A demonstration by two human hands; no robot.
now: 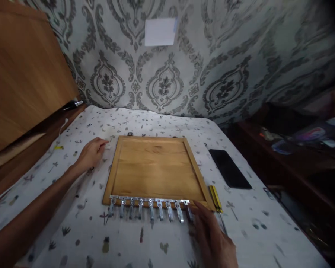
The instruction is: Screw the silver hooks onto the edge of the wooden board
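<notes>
A wooden framed board [156, 165] lies flat on the patterned white cloth. Along its near edge runs a metal hook rail [150, 203], with several silver hooks hanging toward me. My right hand [216, 238] is at the rail's right end, its fingers closed around the last hook, which they partly cover. Left of the board, my left hand [92, 154] rests on the cloth with its fingers pinched together; anything small between them cannot be made out. A yellow-handled screwdriver [216, 199] lies just right of the board's near corner, its shaft pointing toward me.
A black phone [230, 169] lies to the right on the cloth [139, 243]. Wooden furniture [25, 70] stands at the left, with a white cable [63, 126] beside it. Behind hangs a grey patterned curtain or wall covering [164, 82]. Clutter with a plastic bottle [309, 136] sits at the far right.
</notes>
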